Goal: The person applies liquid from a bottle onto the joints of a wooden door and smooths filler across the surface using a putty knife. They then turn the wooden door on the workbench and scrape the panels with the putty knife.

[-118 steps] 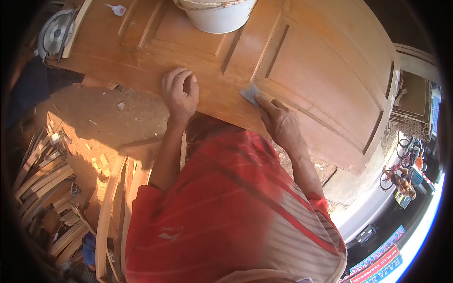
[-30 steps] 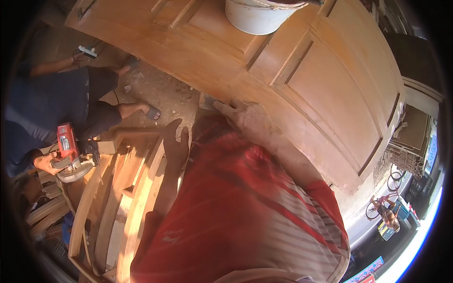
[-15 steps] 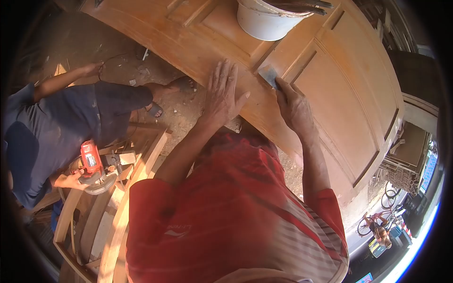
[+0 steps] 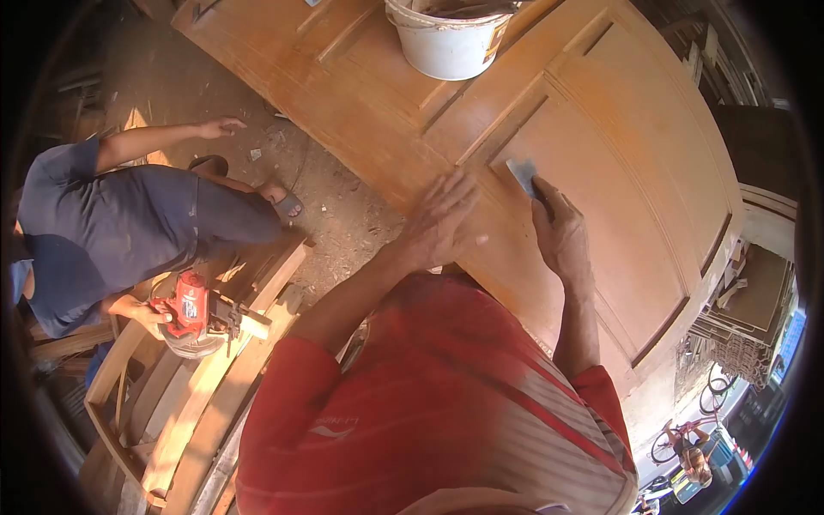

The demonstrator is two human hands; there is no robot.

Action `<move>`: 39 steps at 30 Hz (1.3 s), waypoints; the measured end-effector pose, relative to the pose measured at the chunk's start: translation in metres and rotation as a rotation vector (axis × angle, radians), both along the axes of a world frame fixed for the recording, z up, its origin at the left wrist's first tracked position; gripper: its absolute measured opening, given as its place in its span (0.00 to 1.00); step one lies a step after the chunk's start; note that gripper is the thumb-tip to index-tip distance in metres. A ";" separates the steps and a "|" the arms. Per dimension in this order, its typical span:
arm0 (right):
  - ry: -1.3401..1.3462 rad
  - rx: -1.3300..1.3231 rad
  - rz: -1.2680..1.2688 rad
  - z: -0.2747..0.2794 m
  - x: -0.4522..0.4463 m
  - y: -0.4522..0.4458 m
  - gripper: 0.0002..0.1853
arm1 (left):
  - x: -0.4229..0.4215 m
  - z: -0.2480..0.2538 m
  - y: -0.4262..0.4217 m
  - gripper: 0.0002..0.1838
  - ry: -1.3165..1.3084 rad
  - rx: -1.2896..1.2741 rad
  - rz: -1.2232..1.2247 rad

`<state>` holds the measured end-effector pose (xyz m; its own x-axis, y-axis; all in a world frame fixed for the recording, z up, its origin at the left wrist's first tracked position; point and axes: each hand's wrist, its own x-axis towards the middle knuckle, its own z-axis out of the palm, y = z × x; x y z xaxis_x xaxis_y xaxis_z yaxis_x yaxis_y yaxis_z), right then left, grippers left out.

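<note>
Here's a red shirt [image 4: 403,403] filling the lower centre, left sleeve [image 4: 287,382] plain red and short, right sleeve [image 4: 601,399] red too! A small pale logo [image 4: 335,426], blurred, sits left of centre; towards the lower right, pale grey stripes [image 4: 536,446] spread out, a red diagonal band [image 4: 564,422] slicing through, and left hand [image 4: 436,221] and right hand [image 4: 562,236] are bare

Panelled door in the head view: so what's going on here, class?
The camera wearer's right hand grips a flat scraper at the face of the panelled door. The left hand is open and blurred near the door's edge; whether it touches is unclear. A white bucket stands on the door. To the left, a co-worker holds a red power tool above some timber.
</note>
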<state>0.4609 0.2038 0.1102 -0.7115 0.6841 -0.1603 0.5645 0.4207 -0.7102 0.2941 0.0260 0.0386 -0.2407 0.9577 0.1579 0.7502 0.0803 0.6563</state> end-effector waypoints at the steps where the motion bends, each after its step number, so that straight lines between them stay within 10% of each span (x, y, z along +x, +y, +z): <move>1: 0.018 0.010 -0.008 -0.005 0.013 0.003 0.20 | 0.014 0.010 -0.009 0.30 -0.297 -0.108 -0.104; 5: 0.002 0.017 -0.174 -0.016 0.054 0.005 0.21 | -0.017 0.052 0.024 0.29 -0.696 0.037 0.288; 8: -0.068 -0.018 -0.236 -0.015 0.067 -0.002 0.23 | -0.101 0.069 0.083 0.52 -0.542 0.312 0.782; 11: -0.038 -0.018 -0.174 -0.028 0.066 -0.019 0.24 | -0.163 0.091 0.130 0.51 -0.574 0.223 0.914; 23: -0.058 -0.018 0.167 -0.041 -0.001 -0.104 0.22 | -0.158 0.107 0.099 0.26 -1.247 0.317 0.651; 33: -0.175 -0.257 0.580 -0.061 0.039 -0.182 0.24 | -0.025 0.152 -0.106 0.24 -1.166 0.517 0.588; 39: -0.381 -0.292 0.702 -0.099 0.096 -0.226 0.18 | 0.060 0.164 -0.221 0.23 -0.857 0.218 0.658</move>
